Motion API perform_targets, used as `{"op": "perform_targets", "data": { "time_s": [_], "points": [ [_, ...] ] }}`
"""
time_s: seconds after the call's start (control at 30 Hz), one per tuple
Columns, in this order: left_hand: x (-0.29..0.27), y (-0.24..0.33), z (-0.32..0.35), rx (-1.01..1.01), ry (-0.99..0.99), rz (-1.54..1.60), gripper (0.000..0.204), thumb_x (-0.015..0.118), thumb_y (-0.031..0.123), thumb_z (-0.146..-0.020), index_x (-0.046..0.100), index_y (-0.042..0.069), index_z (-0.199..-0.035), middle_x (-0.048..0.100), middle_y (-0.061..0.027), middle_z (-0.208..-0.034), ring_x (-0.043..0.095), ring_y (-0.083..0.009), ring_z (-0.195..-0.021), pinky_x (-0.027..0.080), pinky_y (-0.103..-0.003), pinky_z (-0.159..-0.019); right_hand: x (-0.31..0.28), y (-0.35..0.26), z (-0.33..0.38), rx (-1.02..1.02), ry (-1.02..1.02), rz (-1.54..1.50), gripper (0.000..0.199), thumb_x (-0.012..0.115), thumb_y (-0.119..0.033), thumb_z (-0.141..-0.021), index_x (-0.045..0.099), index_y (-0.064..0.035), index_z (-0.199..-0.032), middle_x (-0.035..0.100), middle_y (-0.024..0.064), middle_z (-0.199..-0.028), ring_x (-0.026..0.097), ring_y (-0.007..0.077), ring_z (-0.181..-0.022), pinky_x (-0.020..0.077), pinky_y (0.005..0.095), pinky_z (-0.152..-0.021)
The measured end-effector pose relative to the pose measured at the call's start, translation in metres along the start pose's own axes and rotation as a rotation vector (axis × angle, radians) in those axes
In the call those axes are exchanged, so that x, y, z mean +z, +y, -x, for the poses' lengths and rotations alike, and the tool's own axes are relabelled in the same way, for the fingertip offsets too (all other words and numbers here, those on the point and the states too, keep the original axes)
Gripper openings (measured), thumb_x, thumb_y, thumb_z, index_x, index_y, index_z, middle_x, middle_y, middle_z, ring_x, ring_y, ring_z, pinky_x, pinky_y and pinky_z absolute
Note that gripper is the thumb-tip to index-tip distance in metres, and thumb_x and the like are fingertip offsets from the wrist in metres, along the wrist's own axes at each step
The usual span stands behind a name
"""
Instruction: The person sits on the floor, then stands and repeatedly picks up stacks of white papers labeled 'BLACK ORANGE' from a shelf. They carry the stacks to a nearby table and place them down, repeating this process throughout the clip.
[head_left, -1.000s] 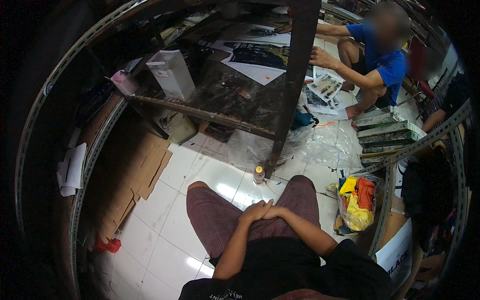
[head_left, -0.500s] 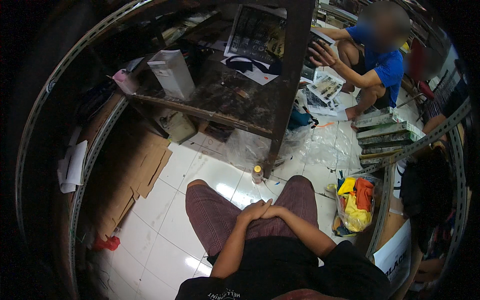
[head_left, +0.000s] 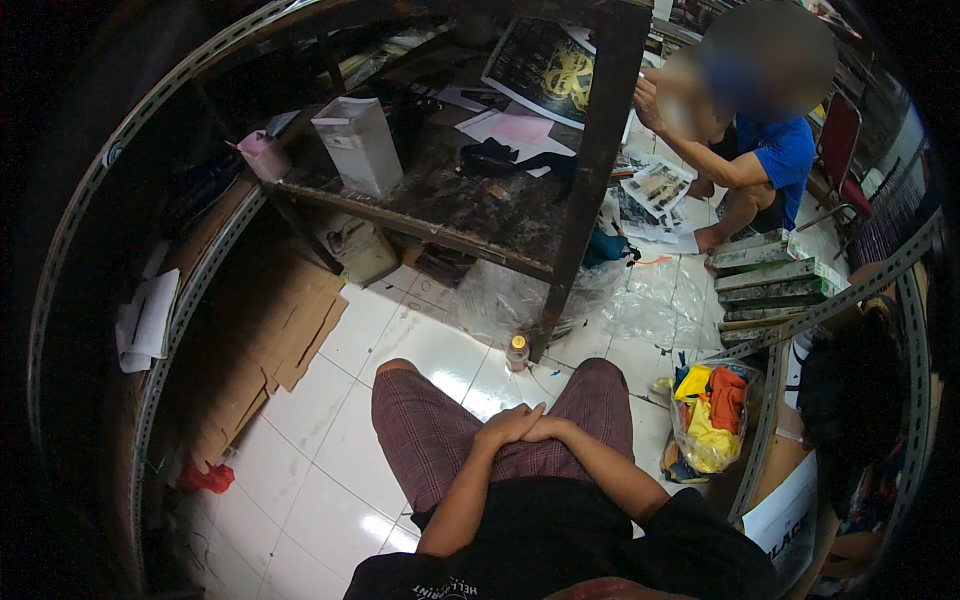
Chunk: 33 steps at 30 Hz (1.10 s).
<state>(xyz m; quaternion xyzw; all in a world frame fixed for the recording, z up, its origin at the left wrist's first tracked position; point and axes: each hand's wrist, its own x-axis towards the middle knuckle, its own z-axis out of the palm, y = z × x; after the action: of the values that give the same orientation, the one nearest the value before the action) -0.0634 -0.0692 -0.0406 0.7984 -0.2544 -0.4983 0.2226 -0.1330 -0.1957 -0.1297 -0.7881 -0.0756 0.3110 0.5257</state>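
While seated on a white tiled floor (head_left: 330, 450), a person rests the left hand (head_left: 508, 425) and the right hand (head_left: 548, 430) together in the lap, fingers (head_left: 520, 412) curled loosely and overlapping one another, gripping nothing. Both hands lie on plaid shorts (head_left: 430, 435) between the raised knees. Just beyond the fingertips, on the tiles, stands a small bottle (head_left: 517, 353) with a pale cap, upright and close to the dark leg of a worn wooden table (head_left: 440, 215). To the right of the fingers, a clear bag of bright yellow and orange cloth (head_left: 712, 415) sits beside a perforated metal rail (head_left: 770, 400). To their left, flattened cardboard (head_left: 270, 340) lies across the floor, with a red scrap (head_left: 208, 478) near its lower edge. Farther ahead, crumpled clear plastic sheeting (head_left: 640, 300) spreads under the table. On the tabletop stand a white box (head_left: 358, 145), a pink cup (head_left: 262, 155), loose papers and a dark printed poster (head_left: 545, 70). Farthest from the fingers, up and to the right, another person in a blue shirt (head_left: 785, 155) crouches over printed sheets, near a stack of flat boxes (head_left: 765, 280).
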Motion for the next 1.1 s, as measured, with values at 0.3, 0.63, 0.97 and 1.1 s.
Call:
{"op": "perform_targets", "data": {
  "time_s": [0.3,0.63,0.97,1.1],
  "points": [
    [0.001,-0.011,-0.010,0.024,-0.014,-0.036,0.097,0.026,0.075,-0.094,0.048,-0.009,-0.139,0.049,-0.0300,-0.142,0.047,-0.0408,-0.134,0.032,-0.043,-0.114,0.014,0.067,-0.033,-0.077,0.016,-0.003,0.044,0.054,-0.025,-0.097,0.054,0.0037,-0.130,0.059,0.0247,-0.131,0.056,0.0320,-0.116,0.0417,0.0431,-0.105],
    [0.009,-0.005,-0.008,0.174,0.128,-0.016,0.073,0.037,0.060,-0.099,0.058,-0.002,-0.130,0.058,-0.0280,-0.132,0.055,-0.0402,-0.124,0.041,-0.044,-0.107,0.008,0.044,-0.021,-0.055,0.090,0.057,0.038,0.057,-0.024,-0.095,0.059,0.0027,-0.121,0.063,0.0233,-0.124,0.060,0.0330,-0.111,0.0461,0.0426,-0.098],
    [-0.041,0.128,0.098,0.930,0.946,0.199,0.032,0.073,0.000,-0.084,0.048,0.003,-0.065,0.051,-0.0077,-0.068,0.051,-0.0195,-0.058,0.041,-0.031,-0.055,0.003,0.035,-0.026,-0.055,0.078,0.057,0.038,0.058,-0.025,-0.094,0.058,0.0023,-0.121,0.064,0.0235,-0.122,0.061,0.0334,-0.110,0.0465,0.0432,-0.097],
    [-0.055,0.140,0.116,1.048,1.000,0.333,0.042,0.072,-0.001,-0.085,0.038,0.002,-0.060,0.038,-0.0056,-0.058,0.035,-0.0170,-0.047,0.031,-0.030,-0.047,0.001,0.024,-0.024,-0.050,0.073,0.079,0.038,0.058,-0.025,-0.094,0.058,0.0022,-0.122,0.064,0.0237,-0.122,0.061,0.0335,-0.110,0.0467,0.0434,-0.097]
  ]
}}
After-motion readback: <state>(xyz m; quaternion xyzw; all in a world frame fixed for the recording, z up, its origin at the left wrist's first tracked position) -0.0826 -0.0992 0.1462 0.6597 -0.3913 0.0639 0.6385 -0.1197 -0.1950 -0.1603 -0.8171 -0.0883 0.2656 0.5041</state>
